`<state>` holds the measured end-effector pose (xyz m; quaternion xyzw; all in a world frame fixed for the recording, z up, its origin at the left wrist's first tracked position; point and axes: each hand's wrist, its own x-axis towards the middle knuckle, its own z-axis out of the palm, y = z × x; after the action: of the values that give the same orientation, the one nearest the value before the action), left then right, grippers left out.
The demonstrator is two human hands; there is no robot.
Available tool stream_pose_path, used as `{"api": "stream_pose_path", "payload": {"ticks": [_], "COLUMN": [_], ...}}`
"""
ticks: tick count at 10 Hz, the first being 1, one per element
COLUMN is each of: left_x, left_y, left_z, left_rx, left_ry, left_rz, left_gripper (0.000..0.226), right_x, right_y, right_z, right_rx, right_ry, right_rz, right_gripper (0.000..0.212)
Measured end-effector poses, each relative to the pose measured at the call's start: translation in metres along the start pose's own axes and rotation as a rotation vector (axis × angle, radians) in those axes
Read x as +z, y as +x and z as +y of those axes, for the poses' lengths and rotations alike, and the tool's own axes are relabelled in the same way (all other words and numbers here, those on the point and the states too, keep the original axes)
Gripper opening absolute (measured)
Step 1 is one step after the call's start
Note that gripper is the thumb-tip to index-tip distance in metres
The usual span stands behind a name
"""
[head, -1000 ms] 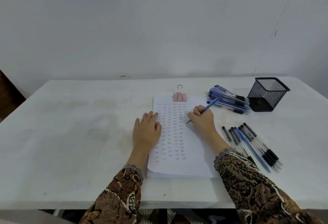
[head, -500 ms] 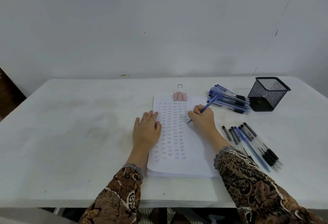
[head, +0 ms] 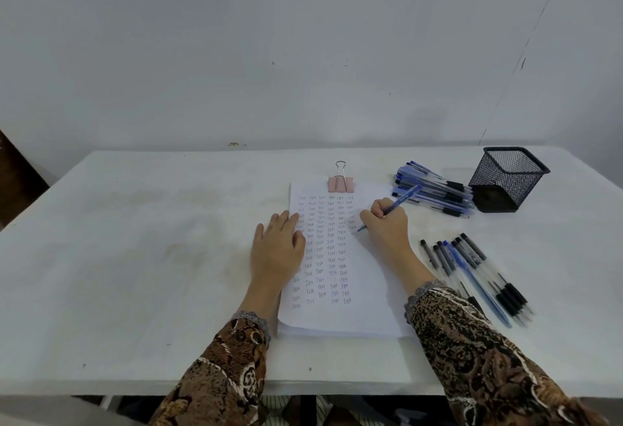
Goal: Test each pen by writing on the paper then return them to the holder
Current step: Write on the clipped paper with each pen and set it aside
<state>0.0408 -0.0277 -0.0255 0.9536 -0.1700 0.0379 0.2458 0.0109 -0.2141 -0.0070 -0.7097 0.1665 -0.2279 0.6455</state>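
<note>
Pale grey wall (head: pixel 303 54) rises behind a white tabletop (head: pixel 135 257) that fills the lower half of the view. A sheet of paper (head: pixel 367 290) lies lengthwise at the middle of the tabletop. Its near end stops short of the near edge, and its far end is clamped by a pink binder clip (head: pixel 341 183). Columns of small handwritten words cover most of the sheet.

The left hand (head: pixel 278 250) lies flat, palm down, with its fingers straight. It straddles the paper's left edge, with the fingertips on the written columns, and it holds nothing. The right hand (head: pixel 387 226) rests on the right part of the sheet, fingers curled round a blue pen (head: pixel 406 196). The pen's barrel slants up and away toward the far right corner, and its tip comes out below the knuckles at the sheet, just right of the last column. Whether the tip touches the sheet cannot be told.

A black mesh holder (head: pixel 507 179) stands upright near the far right corner. A heap of pens (head: pixel 438 191) lies on the tabletop just beside its left wall, beyond the right hand. Nearer the right edge, a row of pens (head: pixel 472 273) lies side by side next to the right forearm, apart from the paper. Both sleeves (head: pixel 472 358) are brown and patterned.
</note>
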Motion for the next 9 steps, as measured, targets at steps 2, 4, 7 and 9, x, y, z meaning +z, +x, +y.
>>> {"api": "stream_pose_path", "payload": {"ticks": [2, 4, 7, 9], "left_x": [0.001, 0.002, 0.000, 0.001], "left_y": [0.001, 0.001, -0.001, -0.001], "left_z": [-0.001, -0.001, 0.000, 0.001], "left_rx": [0.000, 0.007, 0.003, -0.006], "left_ry": [0.002, 0.005, 0.004, 0.005], "left_rz": [0.004, 0.010, 0.006, 0.006], "left_gripper": [0.045, 0.045, 0.046, 0.046], "right_x": [-0.010, -0.012, -0.002, -0.003], "right_y": [0.009, 0.004, -0.003, -0.004], "right_z": [-0.010, -0.015, -0.010, -0.013], "right_rx": [0.300, 0.425, 0.495, 0.525], "right_ry": [0.554, 0.845, 0.895, 0.879], "right_rz": [-0.025, -0.038, -0.005, 0.031], "right_gripper": [0.032, 0.036, 0.029, 0.028]}}
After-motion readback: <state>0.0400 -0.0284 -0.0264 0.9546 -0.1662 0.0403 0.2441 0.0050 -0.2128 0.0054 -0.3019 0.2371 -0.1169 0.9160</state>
